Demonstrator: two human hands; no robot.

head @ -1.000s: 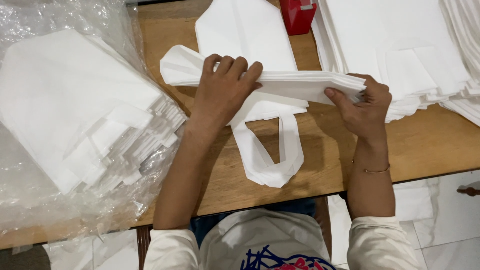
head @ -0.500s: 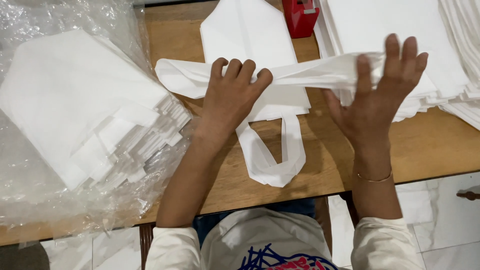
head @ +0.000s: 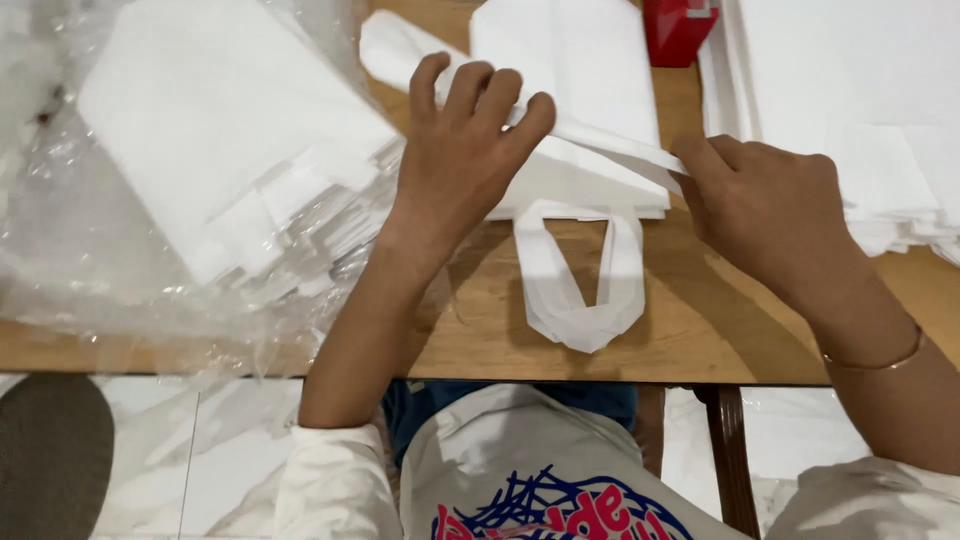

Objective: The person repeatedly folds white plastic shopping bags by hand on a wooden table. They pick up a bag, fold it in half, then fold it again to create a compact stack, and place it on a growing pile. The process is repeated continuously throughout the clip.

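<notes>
A white fabric bag [head: 590, 120] with looped handles [head: 580, 290] lies flat on the wooden table [head: 740, 330]. My left hand [head: 465, 150] presses on a folded white strip that crosses the bag, fingers spread over it. My right hand [head: 765, 205] pinches the right end of that same strip just right of the bag, with its fingers curled closed. The handles hang toward the table's near edge between my two arms.
A stack of white bags in clear plastic wrap [head: 200, 150] fills the left of the table. Another pile of flat white bags [head: 850, 100] lies at the right. A red object [head: 678, 28] stands at the back, behind the bag. Tiled floor shows below the table edge.
My right hand, raised with fingers spread half a second ago, has come down and closed on the strip's right end. My left hand stayed pressed on the strip. The camera moved closer.
</notes>
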